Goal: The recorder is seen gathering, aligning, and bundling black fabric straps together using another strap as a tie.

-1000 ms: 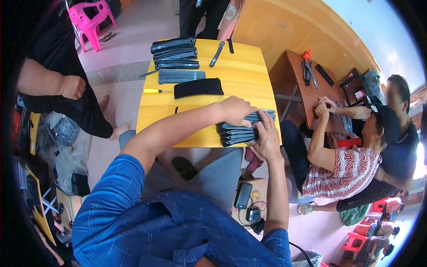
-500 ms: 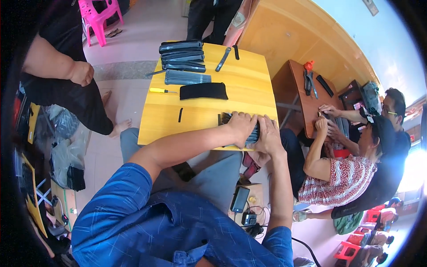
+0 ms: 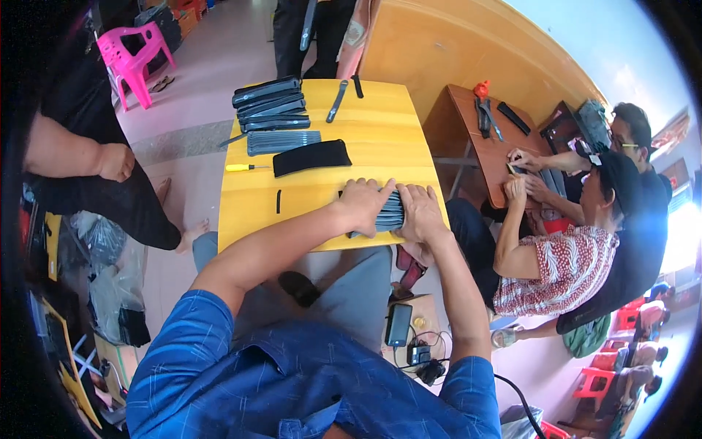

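Observation:
Near the front edge of the yellow table [image 3: 395,154], a bundle of flat, dark grey strips [image 3: 390,211] lies between my hands. My left hand [image 3: 361,207] grips its left end, thumb toward the middle. At the other end, my right hand [image 3: 422,213] is closed around it. A black cloth pouch [image 3: 312,158] lies beyond my left forearm. A row of grey strips [image 3: 284,143] sits behind the pouch, with stacked dark bundles [image 3: 269,102] farther back. A yellow-handled screwdriver [image 3: 245,167] and a short black strip [image 3: 278,201] are left of my hands.
One grey strip [image 3: 337,101] and a small black piece [image 3: 357,86] lie at the table's far side. People work at a brown table [image 3: 475,139] on the right. Someone stands at the left, near a pink chair [image 3: 135,58]. A phone-like device [image 3: 398,325] and cables are below the table.
The view has shifted, so the table sits farther left. My hands have moved slightly apart on the bundle, showing more of the strips between them.

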{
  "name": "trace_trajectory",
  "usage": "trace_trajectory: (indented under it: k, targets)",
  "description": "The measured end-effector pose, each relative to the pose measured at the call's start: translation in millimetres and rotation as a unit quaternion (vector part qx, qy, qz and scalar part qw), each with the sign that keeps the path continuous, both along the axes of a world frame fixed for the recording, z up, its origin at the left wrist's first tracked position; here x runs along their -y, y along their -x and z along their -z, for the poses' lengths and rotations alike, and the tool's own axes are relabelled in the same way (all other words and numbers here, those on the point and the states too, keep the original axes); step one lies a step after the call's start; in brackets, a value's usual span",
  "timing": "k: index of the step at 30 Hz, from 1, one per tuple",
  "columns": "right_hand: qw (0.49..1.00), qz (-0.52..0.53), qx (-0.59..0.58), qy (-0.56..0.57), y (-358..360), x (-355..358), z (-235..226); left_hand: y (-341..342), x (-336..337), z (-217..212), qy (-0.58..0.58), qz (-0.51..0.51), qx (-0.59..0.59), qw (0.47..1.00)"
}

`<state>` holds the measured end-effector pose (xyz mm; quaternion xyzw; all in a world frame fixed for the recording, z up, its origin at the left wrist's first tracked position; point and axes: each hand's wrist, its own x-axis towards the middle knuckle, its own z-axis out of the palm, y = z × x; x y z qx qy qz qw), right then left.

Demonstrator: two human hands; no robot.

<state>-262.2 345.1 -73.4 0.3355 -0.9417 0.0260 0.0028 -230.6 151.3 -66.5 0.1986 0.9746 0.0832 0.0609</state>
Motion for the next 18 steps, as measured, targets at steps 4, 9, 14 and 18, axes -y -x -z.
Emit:
trace_trajectory:
  k: [4,9,14,18]
  targets:
    - [1.0,-0.012,-0.005,0.014,1,2,-2,11,6,5,-0.014,0.012,0.017,1.0]
    - [1.0,-0.019,0.01,0.008,1,0,-7,11,4,-7,0.028,0.023,0.059,0.998]
    - [1.0,-0.029,0.0,-0.006,1,0,-13,13,7,-12,0.003,0.023,0.066,0.998]
    - [0.999,-0.032,0.012,-0.029,11,3,-15,20,14,-10,-0.018,0.039,0.064,0.997]
